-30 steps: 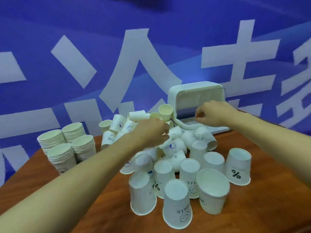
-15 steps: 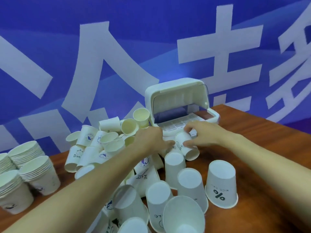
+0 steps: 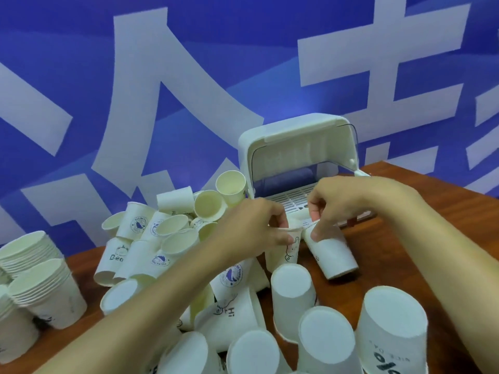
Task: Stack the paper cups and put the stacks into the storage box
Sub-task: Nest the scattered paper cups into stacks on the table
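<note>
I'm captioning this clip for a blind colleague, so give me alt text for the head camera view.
Two bare hands meet over a pile of white paper cups on a wooden table: the left hand grips an upright cup, the right hand a tilted cup. Behind stands an open white storage box; finished stacks sit far left.

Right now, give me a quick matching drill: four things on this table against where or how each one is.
Things:
1. storage box
2. finished stacks
3. percent-sign cup
4. bunny cup

States:
A. upside down, near right
B. lid up, at the back
C. gripped in the left hand
D. upright, far left

Pairs: 1-B, 2-D, 3-A, 4-C
</note>
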